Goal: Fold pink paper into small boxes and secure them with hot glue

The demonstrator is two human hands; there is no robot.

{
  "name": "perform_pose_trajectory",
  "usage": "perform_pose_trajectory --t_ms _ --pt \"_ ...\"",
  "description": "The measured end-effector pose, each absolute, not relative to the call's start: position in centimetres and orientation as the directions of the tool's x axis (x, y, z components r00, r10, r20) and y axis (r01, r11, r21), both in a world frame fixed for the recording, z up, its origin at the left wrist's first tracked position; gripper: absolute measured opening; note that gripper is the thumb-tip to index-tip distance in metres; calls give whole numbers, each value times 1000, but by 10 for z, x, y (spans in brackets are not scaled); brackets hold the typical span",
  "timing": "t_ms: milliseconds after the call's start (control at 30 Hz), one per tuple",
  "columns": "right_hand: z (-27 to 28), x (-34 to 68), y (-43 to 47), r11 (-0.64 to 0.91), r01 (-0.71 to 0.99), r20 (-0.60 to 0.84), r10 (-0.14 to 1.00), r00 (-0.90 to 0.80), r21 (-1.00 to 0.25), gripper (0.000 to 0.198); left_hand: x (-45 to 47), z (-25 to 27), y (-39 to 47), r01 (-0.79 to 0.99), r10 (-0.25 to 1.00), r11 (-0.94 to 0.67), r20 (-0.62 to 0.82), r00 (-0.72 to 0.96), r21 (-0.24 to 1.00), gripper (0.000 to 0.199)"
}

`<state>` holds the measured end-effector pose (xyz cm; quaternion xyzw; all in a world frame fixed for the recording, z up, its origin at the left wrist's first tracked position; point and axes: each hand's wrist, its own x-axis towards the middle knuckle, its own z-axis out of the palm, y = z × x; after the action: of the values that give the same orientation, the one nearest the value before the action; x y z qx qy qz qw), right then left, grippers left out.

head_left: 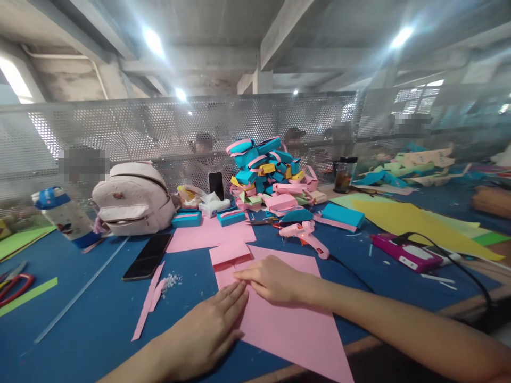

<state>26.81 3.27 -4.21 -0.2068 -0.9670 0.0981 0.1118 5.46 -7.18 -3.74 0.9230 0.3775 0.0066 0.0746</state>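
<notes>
In the head view a large sheet of pink paper (287,324) lies at the near edge of the table. At its far end sits a small folded pink paper piece (230,254), shaped like a flat box. My left hand (207,324) lies flat at the sheet's left edge, fingers stretched out and touching the paper. My right hand (273,279) presses on the sheet just below the folded piece, index finger stretched out and the others partly hidden. The fingertips of both hands nearly meet. Neither hand is seen gripping anything.
A pink glue gun (305,236) with a black cord lies beyond my right hand. Left are a black phone (147,257), pink strips (148,303) and scissors (16,282). Behind stand a backpack (131,199), a bottle (67,218) and a pile of paper boxes (259,165).
</notes>
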Motion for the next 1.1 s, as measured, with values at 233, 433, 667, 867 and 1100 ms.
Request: perform_pose_trajectory --t_ms 233,433,667,867,1100 --pt "-48 267 32 902 329 175 385 -906 -278 43 51 -20 -76 654 668 -705 -54 743 274 58" --pt "-42 267 29 906 363 146 398 -906 -220 51 39 -14 -60 835 842 -539 47 537 112 38" --pt "-41 268 27 905 374 137 405 -904 -203 50 42 -29 -42 887 947 -316 -61 315 -338 54" --pt "-38 268 25 904 385 115 409 -905 -186 52 50 -28 -35 904 956 -293 -71 285 -312 37" --pt "-37 269 25 904 356 129 393 -911 -239 50 47 -27 -32 886 934 -354 -55 354 -301 56"
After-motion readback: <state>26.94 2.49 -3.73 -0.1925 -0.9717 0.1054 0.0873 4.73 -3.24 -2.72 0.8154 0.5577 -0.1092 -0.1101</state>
